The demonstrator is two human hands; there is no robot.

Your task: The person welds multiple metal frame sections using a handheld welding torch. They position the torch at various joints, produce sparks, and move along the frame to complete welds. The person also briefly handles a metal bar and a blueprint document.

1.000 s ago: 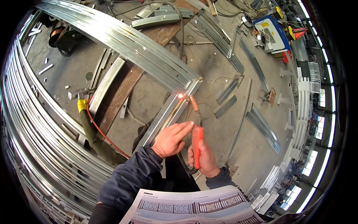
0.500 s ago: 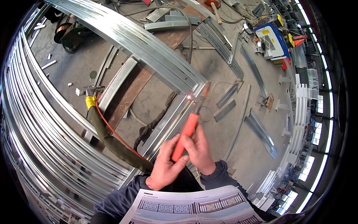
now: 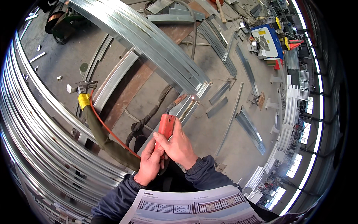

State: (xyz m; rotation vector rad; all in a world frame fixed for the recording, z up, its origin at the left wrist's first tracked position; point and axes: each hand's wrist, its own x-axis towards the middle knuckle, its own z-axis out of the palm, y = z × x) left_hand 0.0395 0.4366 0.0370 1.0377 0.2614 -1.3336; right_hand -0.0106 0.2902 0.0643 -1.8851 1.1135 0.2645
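Both my hands grip a welding torch with a red handle [image 3: 166, 126]. My left hand [image 3: 150, 160] is wrapped round the handle's lower end; my right hand [image 3: 178, 145] holds it higher up, thumb along the side. The torch's coppery neck [image 3: 180, 100] bends to the right, its tip at a small bright spot on the corner where square metal tubes [image 3: 190, 106] meet a wide bundle of shiny metal profiles [image 3: 156, 44]. Whether the tip touches the metal I cannot tell.
Left lies a wide row of long shiny tubes [image 3: 48, 149]. A clamp with yellow tape [image 3: 84, 100] hangs on a dark sleeved cable [image 3: 100, 136] with a red hose. Printed railing pictures on paper [image 3: 194, 205] lie below my hands. A blue-white machine [image 3: 269, 42] stands far right, near loose metal strips.
The torch has turned over in my hands: its neck, earlier pointing up and right beyond the corner, now bends in from the left. My right hand has moved left and the view has shifted slightly.
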